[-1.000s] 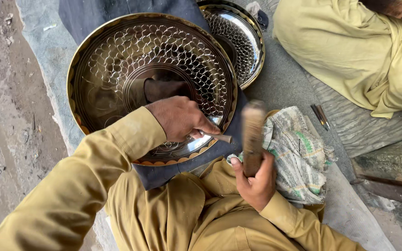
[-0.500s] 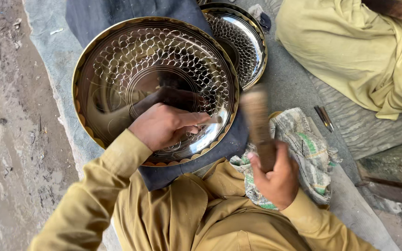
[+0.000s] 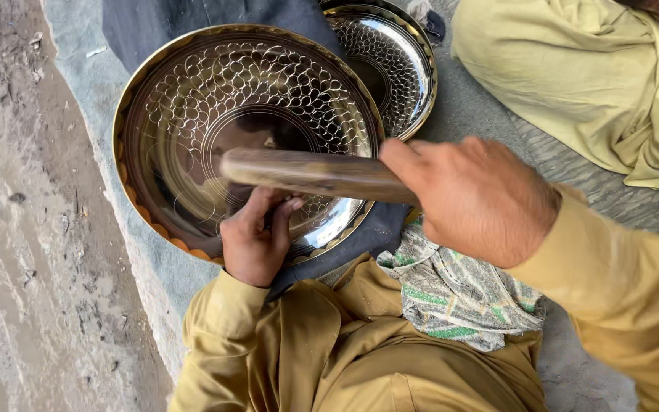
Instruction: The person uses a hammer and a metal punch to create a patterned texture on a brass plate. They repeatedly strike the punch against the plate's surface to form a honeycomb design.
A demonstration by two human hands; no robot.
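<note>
Head view: looked straight down at two hands working over a big metal tray.
Right hand (image 3: 476,200): closed in a fist round the end of a wooden stick (image 3: 310,174); stick held level and crosswise above the tray, blurred, tip out over the tray's middle.
Left hand (image 3: 257,238): fingers curled and pinched at the near inner edge of the tray, right under the stick; likely closed on a small tool, but hidden too well to tell.
Tray (image 3: 192,114): round, shiny, brass-rimmed, propped on dark cloth against the lap, tilted slightly toward the wearer.
Work done: rings of scale-like loops already marked across the wide band round the centre, most densely on the far and right parts.
Work left: judged incomplete; smooth centre disc unmarked, and the stretch nearest the left hand looked plainer, though glare made that hard to settle.
Second tray (image 3: 390,69): smaller, same looped pattern, lying behind and partly tucked under the big one's far right edge.
Patterned rag (image 3: 459,294): green and white, bunched on the right knee, just beside the big tray.
Surface: grey mat (image 3: 482,114) spread over the ground; bare muddy earth (image 3: 24,229) to the left.
Surroundings: outdoors by the look of it; another person's pale yellow clothing (image 3: 589,69) at upper right, well apart from the hands.
</note>
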